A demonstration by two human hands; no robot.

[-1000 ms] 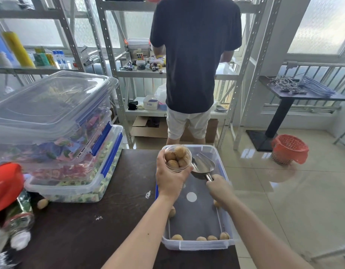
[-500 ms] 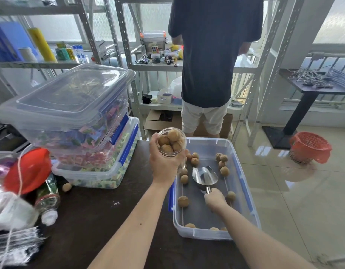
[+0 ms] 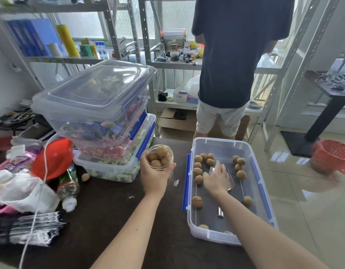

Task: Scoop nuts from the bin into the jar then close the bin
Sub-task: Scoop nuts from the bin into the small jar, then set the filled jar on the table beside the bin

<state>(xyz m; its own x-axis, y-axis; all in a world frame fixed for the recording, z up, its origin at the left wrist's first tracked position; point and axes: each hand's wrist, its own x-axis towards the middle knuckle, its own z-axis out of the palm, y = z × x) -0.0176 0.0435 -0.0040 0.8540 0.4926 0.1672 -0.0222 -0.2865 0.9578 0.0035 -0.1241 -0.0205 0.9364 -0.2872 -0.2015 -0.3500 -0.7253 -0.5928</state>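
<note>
My left hand (image 3: 155,178) is shut on a small clear jar (image 3: 160,157) filled with walnuts, held over the dark table just left of the bin. The clear plastic bin (image 3: 222,141) with blue latches stands open at the table's right edge, with several walnuts (image 3: 198,170) scattered on its floor. A metal scoop (image 3: 220,212) lies flat inside it, handle toward me. My right hand (image 3: 216,179) is inside the bin, fingers spread, lying over the scoop's bowl and gripping nothing.
Two stacked clear boxes of sweets (image 3: 109,148) with a loose lid (image 3: 101,88) on top stand left of the jar. Bottles and bags (image 3: 28,187) crowd the table's left, with a loose walnut (image 3: 85,176) nearby. A person (image 3: 233,55) stands at shelves behind the bin.
My left hand carried the jar left, away from the bin. My right hand let go of the scoop's handle; the scoop now lies in the bin under my open hand.
</note>
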